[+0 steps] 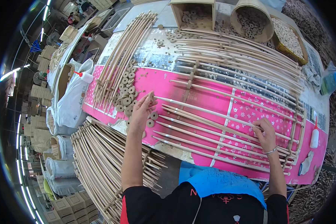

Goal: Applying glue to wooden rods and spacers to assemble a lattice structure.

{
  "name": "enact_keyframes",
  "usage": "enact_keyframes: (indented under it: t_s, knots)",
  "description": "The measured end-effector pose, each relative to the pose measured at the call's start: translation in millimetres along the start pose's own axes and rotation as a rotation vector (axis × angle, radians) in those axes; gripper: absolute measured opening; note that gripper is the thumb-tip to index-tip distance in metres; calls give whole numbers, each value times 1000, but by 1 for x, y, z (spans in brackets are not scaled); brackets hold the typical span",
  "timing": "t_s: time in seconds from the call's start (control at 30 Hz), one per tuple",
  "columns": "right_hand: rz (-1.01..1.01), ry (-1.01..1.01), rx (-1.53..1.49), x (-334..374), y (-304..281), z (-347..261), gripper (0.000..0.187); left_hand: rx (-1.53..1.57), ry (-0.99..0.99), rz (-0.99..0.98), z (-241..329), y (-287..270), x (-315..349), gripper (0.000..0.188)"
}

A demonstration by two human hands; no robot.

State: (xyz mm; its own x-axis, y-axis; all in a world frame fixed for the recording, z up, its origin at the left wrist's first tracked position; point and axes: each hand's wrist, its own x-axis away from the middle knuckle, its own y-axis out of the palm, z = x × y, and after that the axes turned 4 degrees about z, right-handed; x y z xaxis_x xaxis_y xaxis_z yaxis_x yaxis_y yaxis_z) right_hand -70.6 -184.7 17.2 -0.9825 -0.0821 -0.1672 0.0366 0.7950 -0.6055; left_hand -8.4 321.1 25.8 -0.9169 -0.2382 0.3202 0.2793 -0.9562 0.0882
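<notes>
My left hand pinches a small brown ring at the pointed left end of a pale wooden rod. Farther along that rod, toward its right end, my right hand is closed with its fingertips on it. Several more rods lie side by side nearer to me, their right ends by a brown crosspiece. Loose brown rings are heaped just left of my left hand, and a few lie under its fingers.
Bundled rods lie at the far left, with another stack below the table's left edge. At the back stand a wooden box, a round tub of rings and a tray of pale pieces. White glue bottles flank the table.
</notes>
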Motion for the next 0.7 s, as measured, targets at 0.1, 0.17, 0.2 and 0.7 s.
enact_keyframes:
  t_s: [0.1,0.17,0.2,0.7]
  knots:
    - [0,-18,29,-1,0,-1,14,47,-25,-25,0,10,-1,35]
    - [-7,7,27,-2,1,-1,14,66,-23,-42,1,13,-3,34]
    - [-6,9,27,-3,1,-1,14,25,-30,-63,2,15,-4,39]
    - [132,-221,252,-28,1,-11,14,-60,45,-59,-8,62,-4,93]
